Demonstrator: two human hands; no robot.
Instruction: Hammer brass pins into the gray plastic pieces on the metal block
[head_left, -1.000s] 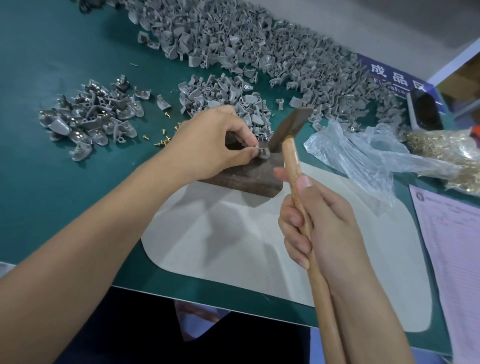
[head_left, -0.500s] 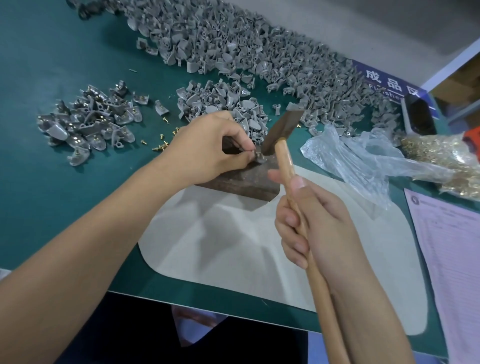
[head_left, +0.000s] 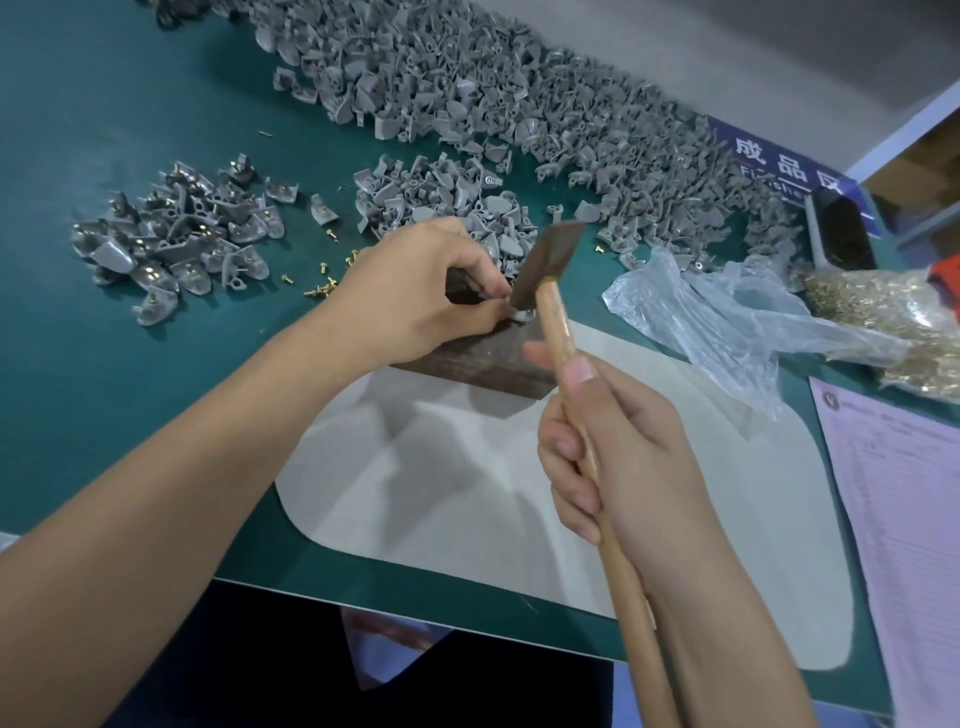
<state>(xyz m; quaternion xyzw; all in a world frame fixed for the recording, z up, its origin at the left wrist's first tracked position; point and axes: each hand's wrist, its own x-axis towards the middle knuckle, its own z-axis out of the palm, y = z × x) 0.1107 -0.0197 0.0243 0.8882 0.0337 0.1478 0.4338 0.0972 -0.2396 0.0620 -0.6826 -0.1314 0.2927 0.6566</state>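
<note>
Steadying a gray plastic piece (head_left: 521, 315) on the metal block (head_left: 483, 358) at table centre, the left hand (head_left: 415, 296) pinches it so the pin stays upright. The right hand (head_left: 618, 447), fingers curled round the handle, holds the hammer (head_left: 550, 260) head down on the piece.

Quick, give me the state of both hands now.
Left hand: pinching the gray plastic piece on the metal block.
Right hand: gripping the hammer.

Single head-worn wide-angle view, looking forward and steeply down from close above the green table (head_left: 104, 364), both forearms entering from the near edge, the far parts pile (head_left: 519, 104) bent by the lens at top.
</note>
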